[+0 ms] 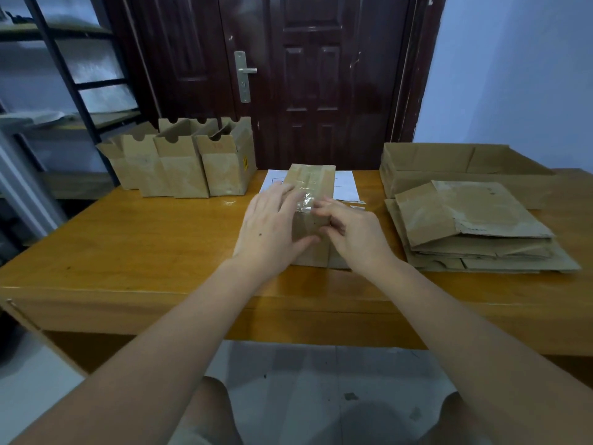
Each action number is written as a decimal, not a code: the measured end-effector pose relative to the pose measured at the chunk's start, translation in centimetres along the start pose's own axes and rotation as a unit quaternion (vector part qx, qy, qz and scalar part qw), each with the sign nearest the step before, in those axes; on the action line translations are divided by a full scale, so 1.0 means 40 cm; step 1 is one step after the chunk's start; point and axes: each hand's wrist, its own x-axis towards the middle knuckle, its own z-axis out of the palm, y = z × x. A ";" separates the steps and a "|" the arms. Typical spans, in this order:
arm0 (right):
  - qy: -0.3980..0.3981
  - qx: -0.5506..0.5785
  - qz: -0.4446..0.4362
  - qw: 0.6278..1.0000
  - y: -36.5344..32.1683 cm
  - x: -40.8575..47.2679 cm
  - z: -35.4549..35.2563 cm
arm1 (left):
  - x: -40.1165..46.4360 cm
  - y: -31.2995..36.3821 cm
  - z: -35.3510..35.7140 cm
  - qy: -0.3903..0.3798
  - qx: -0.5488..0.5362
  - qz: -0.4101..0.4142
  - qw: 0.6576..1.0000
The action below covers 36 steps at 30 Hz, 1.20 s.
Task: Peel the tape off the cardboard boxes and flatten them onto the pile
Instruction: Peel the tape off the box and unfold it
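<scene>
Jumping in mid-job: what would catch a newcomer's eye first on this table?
Both hands at the table's middle: the left hand rests on a taped box while the right hand picks at its crinkled clear tape. The pile of flattened boxes lies to the right; a row of upright open boxes stands far left.

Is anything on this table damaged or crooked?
Slightly. The top sheet of the flattened brown cardboard pile at the right lies askew with a ragged, torn near edge. The clear tape on the brown box under the hands is crinkled.
</scene>
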 end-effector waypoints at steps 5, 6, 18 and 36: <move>-0.003 0.007 0.003 1.000 0.008 0.004 -0.001 | 0.019 -0.024 0.034 -0.029 -0.054 0.007 0.998; -0.004 0.007 0.002 1.000 0.012 0.007 -0.001 | 0.021 -0.027 0.039 -0.026 -0.069 0.003 0.997; 0.021 0.068 -0.024 0.997 0.034 0.006 0.011 | 0.016 -0.034 0.065 0.001 -0.104 0.006 0.995; 0.021 0.095 -0.006 0.995 0.034 0.006 0.015 | 0.021 0.051 0.087 0.073 -0.096 -0.106 0.987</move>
